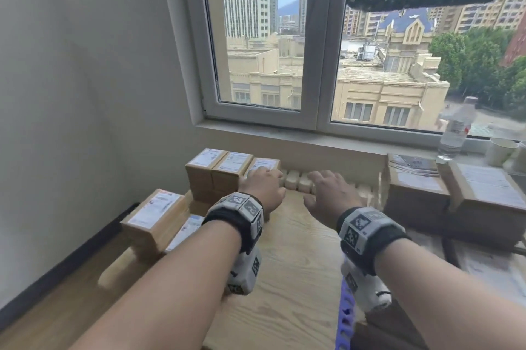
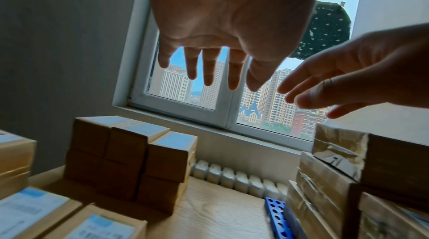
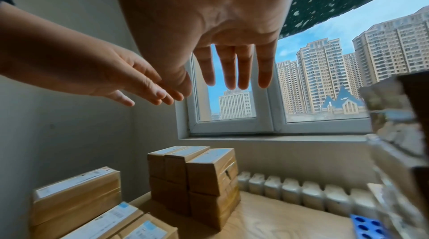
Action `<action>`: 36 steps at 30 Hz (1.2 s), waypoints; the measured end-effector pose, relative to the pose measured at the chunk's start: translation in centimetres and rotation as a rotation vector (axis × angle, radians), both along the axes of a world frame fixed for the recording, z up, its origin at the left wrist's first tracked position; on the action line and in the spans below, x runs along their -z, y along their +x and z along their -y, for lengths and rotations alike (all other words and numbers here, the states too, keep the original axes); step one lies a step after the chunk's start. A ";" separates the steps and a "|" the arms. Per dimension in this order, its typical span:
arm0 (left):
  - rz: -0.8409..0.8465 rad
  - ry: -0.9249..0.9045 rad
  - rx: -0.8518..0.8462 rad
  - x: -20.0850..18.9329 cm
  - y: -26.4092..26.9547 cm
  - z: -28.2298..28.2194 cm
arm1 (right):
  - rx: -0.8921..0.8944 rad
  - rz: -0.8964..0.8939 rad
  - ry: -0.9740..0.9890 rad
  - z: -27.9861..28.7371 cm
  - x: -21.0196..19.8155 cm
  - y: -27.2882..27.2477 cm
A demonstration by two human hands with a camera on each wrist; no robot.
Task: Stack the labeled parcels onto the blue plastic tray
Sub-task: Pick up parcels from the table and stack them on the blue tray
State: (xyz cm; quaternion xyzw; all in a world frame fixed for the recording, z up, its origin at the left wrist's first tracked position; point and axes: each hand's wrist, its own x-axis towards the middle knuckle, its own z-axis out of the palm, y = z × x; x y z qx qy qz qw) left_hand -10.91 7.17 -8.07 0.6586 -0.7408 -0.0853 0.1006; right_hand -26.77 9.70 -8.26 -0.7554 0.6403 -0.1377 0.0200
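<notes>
A two-high block of brown labeled parcels (image 1: pixel 219 171) stands at the table's back left; it also shows in the wrist views as the parcel block (image 2: pixel 130 158) and parcel block (image 3: pixel 197 184). More labeled parcels (image 1: pixel 153 217) lie nearer at the left. Only a perforated strip of the blue tray (image 1: pixel 345 318) shows, by the right forearm; the wrist views catch the tray (image 2: pixel 276 215) and tray corner (image 3: pixel 369 228). My left hand (image 1: pixel 263 178) hovers with straight fingers over the block's right end. My right hand (image 1: pixel 327 184) is spread beside it, holding nothing.
Larger taped cartons (image 1: pixel 418 193) are stacked at the right of the wooden table (image 1: pixel 290 250). A radiator (image 1: pixel 297 181) runs under the window sill. A water bottle (image 1: pixel 455 130) and a white cup (image 1: pixel 501 150) stand on the sill at the right.
</notes>
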 end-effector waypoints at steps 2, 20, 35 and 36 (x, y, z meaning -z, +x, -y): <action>-0.005 0.001 -0.010 0.1 3.2 0.1 | -0.030 0.005 0.017 0.3 0.6 3.5; -0.135 0.073 -0.140 6.7 28.0 2.2 | -0.016 0.080 0.213 3.2 7.2 27.5; -0.385 0.262 -0.373 11.2 35.4 7.6 | 0.082 0.396 0.390 8.0 13.5 33.9; -0.406 0.277 -0.373 11.6 35.6 8.1 | 0.090 0.405 0.402 8.4 13.7 34.0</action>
